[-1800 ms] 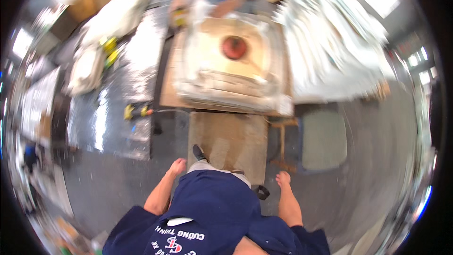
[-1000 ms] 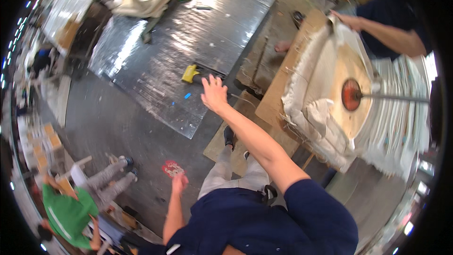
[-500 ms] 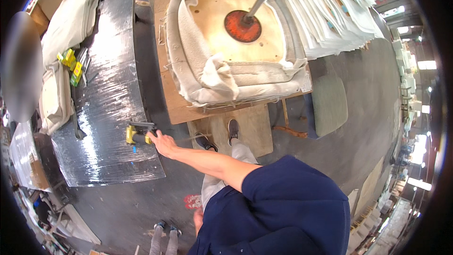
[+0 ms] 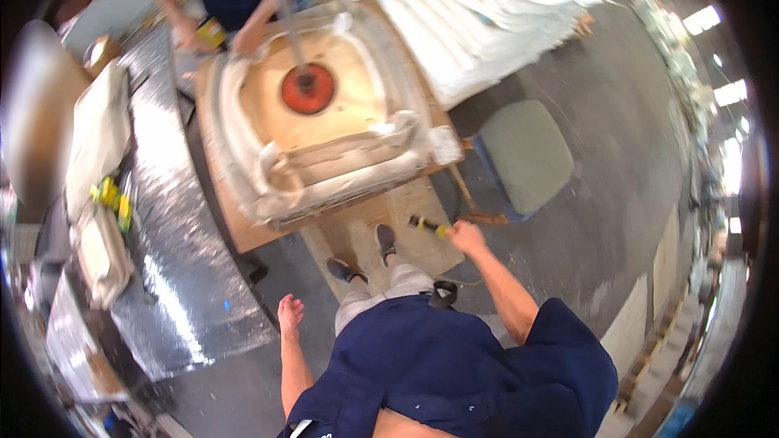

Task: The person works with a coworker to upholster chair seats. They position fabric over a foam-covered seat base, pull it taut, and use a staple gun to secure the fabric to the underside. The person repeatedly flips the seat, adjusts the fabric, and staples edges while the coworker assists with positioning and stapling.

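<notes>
My right hand [image 4: 466, 237] is closed around the yellow grip of a staple gun [image 4: 427, 225], beside the near right side of the work table. My left hand [image 4: 290, 312] is empty with fingers apart, close to the plastic-covered table. In front of me an upholstered seat [image 4: 324, 209] lies bottom up, its pale fabric gathered around a wooden panel [image 4: 349, 73]. A red round disc [image 4: 308, 89] on a metal rod [image 4: 280, 0] rests against the panel. Across from me a co-worker's hand [image 4: 247, 39] touches the seat's far edge; their other hand [image 4: 188, 34] grips a yellow tool [image 4: 213, 32].
The plastic-covered table [image 4: 166, 276] at left carries fabric pieces [image 4: 99, 134] and another yellow tool [image 4: 112, 201]. White sheets [image 4: 471, 24] are stacked at the far right. A green-grey padded panel [image 4: 527, 158] stands right of the wooden work table [image 4: 247, 231].
My right hand has taken the staple gun from the plastic-covered table and carried it right. My left hand has come up into plain view. The co-worker has leaned in over the seat.
</notes>
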A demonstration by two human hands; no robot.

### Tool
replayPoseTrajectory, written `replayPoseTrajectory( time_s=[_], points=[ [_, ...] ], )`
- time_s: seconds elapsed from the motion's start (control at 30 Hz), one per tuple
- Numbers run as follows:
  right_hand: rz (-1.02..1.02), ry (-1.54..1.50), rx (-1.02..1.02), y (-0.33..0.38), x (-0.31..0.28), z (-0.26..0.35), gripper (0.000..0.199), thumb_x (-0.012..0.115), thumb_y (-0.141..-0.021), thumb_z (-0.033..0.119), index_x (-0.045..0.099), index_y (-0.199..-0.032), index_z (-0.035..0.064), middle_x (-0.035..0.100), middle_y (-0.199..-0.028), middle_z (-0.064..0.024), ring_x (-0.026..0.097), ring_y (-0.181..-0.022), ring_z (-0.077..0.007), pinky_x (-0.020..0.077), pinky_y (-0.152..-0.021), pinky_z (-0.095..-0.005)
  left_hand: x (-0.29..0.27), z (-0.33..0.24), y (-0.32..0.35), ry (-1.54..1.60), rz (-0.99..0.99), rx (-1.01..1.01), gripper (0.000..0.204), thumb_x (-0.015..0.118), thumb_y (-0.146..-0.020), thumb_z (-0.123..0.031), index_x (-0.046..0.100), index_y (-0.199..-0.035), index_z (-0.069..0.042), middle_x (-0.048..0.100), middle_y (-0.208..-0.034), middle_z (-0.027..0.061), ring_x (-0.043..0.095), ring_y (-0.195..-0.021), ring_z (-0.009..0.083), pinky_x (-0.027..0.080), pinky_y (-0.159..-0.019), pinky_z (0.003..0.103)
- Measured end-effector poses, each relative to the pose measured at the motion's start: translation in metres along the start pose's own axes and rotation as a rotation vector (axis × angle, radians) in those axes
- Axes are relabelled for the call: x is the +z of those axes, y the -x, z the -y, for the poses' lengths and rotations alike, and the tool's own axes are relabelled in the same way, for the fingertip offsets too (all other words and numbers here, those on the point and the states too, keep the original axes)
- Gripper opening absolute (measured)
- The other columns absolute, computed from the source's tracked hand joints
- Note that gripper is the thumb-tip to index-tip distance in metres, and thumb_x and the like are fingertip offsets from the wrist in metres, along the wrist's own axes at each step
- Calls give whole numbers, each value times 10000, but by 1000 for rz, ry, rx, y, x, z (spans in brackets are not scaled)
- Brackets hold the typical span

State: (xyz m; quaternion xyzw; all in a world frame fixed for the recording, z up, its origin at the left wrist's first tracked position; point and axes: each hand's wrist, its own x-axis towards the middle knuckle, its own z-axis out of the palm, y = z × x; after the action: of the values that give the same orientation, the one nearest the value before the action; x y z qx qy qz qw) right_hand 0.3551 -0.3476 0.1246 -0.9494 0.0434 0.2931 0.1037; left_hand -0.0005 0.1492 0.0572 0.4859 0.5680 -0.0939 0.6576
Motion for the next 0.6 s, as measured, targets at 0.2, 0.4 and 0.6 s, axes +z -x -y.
replayPoseTrajectory(
  time_s=[0.2,0.4,0.6],
  points=[
    [-717,-154,113,-47,-218,-124,303,645,-985,383,693,-1109,110,749,-954,-242,717,-940,-481,565,-830,-576,115,17,-22,-61,184,-149,451,529,-1082,-462,595,-1427,-179,712,-1165,58,661,-943,186,536,-829,417],
    [-423,-224,461,-140,-161,-189,378,573,-1007,213,511,-1352,71,707,-1198,-302,699,-1125,-476,566,-947,-565,144,9,-28,-215,282,117,442,503,-1099,-419,580,-1456,-170,726,-1128,82,683,-953,192,537,-802,389],
    [-64,-230,550,-150,-56,-174,488,597,-1005,256,500,-1435,46,635,-1417,-240,641,-1295,-419,535,-1079,-499,121,-12,4,-183,126,24,414,476,-1102,-395,593,-1429,-170,742,-1128,101,708,-982,197,546,-801,384]
  ],
)
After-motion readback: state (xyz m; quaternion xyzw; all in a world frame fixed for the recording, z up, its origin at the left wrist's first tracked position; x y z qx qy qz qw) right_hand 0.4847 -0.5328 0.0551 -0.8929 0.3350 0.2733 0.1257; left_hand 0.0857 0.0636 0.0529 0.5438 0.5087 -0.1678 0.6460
